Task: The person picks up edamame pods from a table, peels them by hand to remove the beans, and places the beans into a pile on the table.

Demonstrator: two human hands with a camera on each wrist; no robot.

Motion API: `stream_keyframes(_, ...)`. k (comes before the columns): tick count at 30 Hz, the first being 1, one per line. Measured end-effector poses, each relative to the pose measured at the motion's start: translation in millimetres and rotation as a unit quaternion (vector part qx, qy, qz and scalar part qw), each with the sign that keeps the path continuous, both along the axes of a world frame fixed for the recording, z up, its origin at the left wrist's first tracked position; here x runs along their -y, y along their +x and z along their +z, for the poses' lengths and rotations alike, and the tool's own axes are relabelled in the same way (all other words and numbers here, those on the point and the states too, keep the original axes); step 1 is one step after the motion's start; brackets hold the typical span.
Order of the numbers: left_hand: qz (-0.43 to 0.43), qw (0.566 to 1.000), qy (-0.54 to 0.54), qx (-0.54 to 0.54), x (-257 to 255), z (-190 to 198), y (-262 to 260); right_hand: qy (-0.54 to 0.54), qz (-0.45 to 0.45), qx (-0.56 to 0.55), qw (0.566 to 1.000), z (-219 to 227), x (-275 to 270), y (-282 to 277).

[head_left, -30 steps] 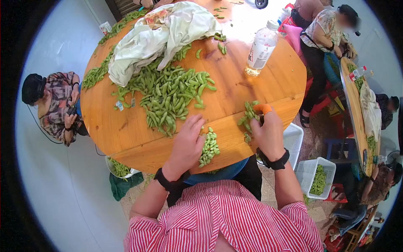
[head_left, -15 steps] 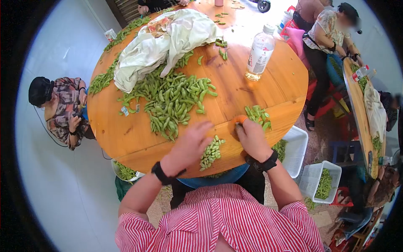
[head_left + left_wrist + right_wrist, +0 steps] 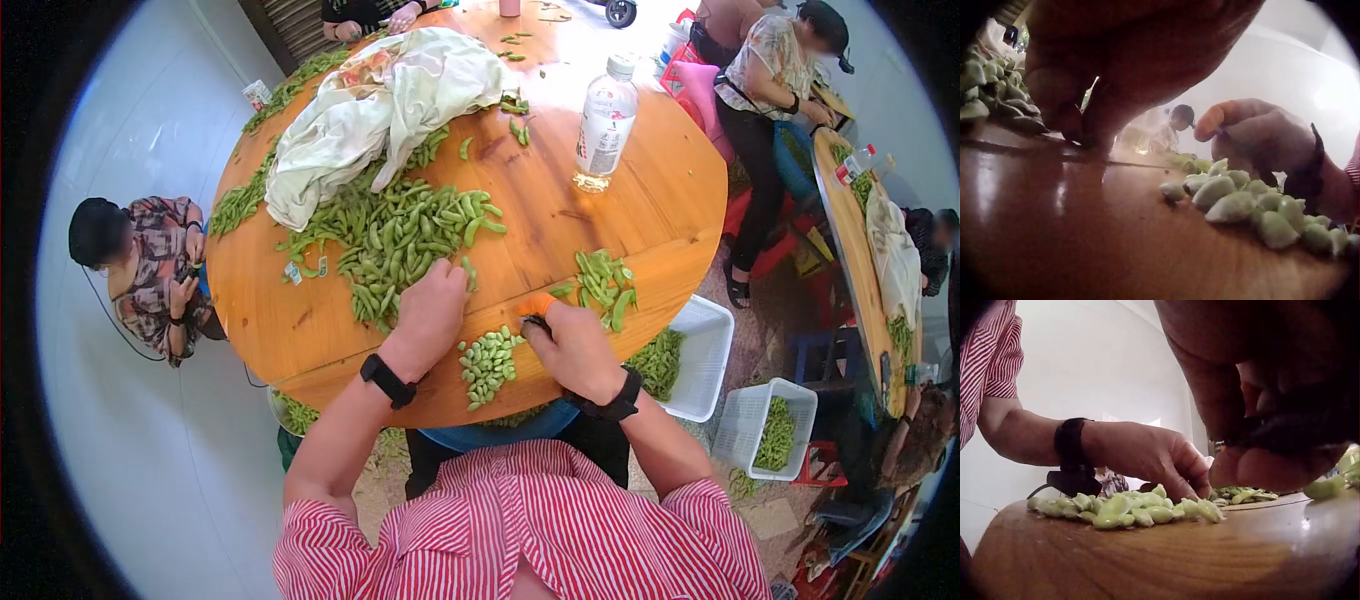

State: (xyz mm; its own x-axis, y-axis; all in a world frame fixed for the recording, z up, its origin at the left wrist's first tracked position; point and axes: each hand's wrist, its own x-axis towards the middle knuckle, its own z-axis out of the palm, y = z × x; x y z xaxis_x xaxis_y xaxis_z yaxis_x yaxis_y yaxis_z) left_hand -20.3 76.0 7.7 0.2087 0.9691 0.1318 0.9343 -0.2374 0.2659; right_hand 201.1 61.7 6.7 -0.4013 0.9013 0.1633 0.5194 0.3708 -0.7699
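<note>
Near my left hand (image 3: pixel 430 312) lies the heap of green soybean pods (image 3: pixel 405 245). Its fingers bend down to the table at the heap's near edge, one pod (image 3: pixel 469 273) right by the fingertips. What they pinch there I cannot tell. My right hand (image 3: pixel 578 350), with an orange cover (image 3: pixel 537 304) on a finger, grips a small black tool (image 3: pixel 1285 428) that is mostly hidden by the palm. Between the hands sits a small pile of pale shelled beans (image 3: pixel 487 370). Just beyond the right hand is a small bunch of pods (image 3: pixel 605 283).
On the round wooden table (image 3: pixel 320 345) stand a clear bottle (image 3: pixel 606 125) and a crumpled pale cloth (image 3: pixel 385 105). White baskets (image 3: pixel 705 350) with pods are on the floor at right. One person (image 3: pixel 150 265) sits at left, others at back and right.
My right hand has let go of the bunch of pods at right and come left beside the shelled beans. The left hand has moved from the beans to the pod heap's edge.
</note>
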Motion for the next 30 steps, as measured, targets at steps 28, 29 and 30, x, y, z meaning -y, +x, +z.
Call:
stream_keyframes(28,-0.026,0.95,0.011,0.31,52.1,18.2,30.7,-0.001,0.021,0.03,0.999,8.2,6.4,-14.0)
stream_keyframes(29,-0.026,0.95,0.011,0.311,52.6,18.4,31.6,0.003,0.02,0.032,0.999,7.1,6.8,-14.7)
stream_keyframes(30,-0.037,0.953,0.026,0.3,53.1,18.5,32.3,0.008,0.019,0.033,0.999,6.0,7.1,-15.1)
